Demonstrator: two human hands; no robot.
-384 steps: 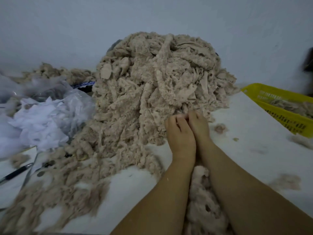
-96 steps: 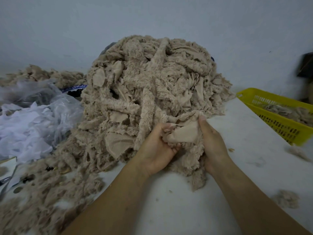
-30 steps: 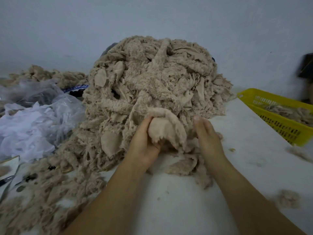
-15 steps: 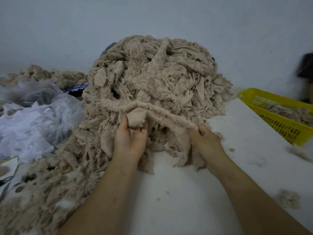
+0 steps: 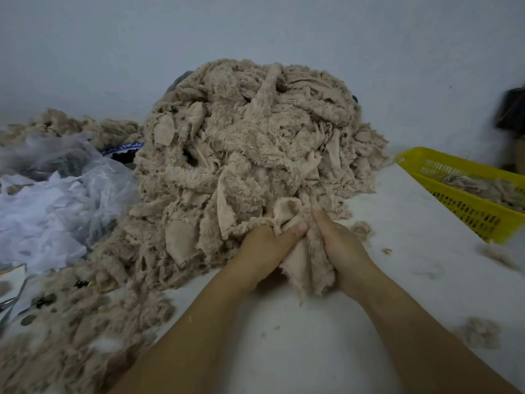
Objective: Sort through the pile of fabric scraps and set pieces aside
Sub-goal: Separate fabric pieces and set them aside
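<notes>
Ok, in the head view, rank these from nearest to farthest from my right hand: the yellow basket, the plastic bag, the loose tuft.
1. Tuft, on the table just right of the right hand, which grips a scrap.
2. Yellow basket, farther right.
3. Plastic bag, far left, beyond the pile.

The pile (image 5: 250, 143) is plain beige, as is the scrap (image 5: 299, 260) at its near foot. The table (image 5: 298, 339) is white, the basket (image 5: 466, 207) at its right edge yellow, the bags (image 5: 54, 203) at its left edge translucent white, the wall (image 5: 113, 52) pale blue-grey
</notes>
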